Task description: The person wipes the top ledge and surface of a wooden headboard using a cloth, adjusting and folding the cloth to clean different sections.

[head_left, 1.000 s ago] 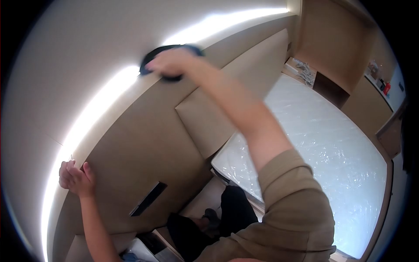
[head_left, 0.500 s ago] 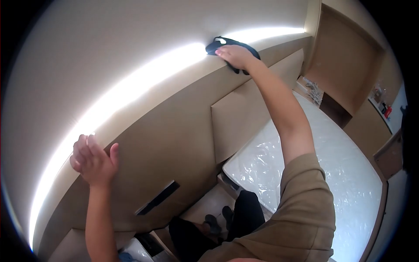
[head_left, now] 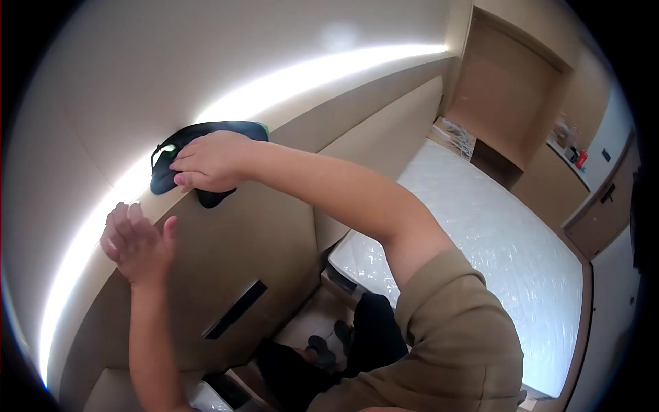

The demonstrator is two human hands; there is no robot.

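A dark cloth [head_left: 218, 198] with a bit of green at its edge lies over the ledge [head_left: 302, 103] at the top of the headboard panel, partly covering the bright light strip [head_left: 274, 88]. My right hand [head_left: 213, 161] presses flat on this cloth, fingers pointing left. Lower and to the left, my left hand [head_left: 139, 244] is raised at the ledge, its fingers somewhat bent and the thumb apart, with nothing in it. Whether its fingertips touch the ledge, I cannot tell.
Below and right is a plastic-covered mattress [head_left: 494, 240]. A black panel [head_left: 235, 309] sits on the padded headboard [head_left: 254, 233]. Coiled white cables [head_left: 458, 141] lie near an open wooden cabinet [head_left: 504, 89]. A red object [head_left: 581, 159] stands on a counter at the right.
My right hand and the cloth moved right along the ledge, then came back left toward my left hand. My left hand has lifted slightly and its fingers have spread from the ledge.
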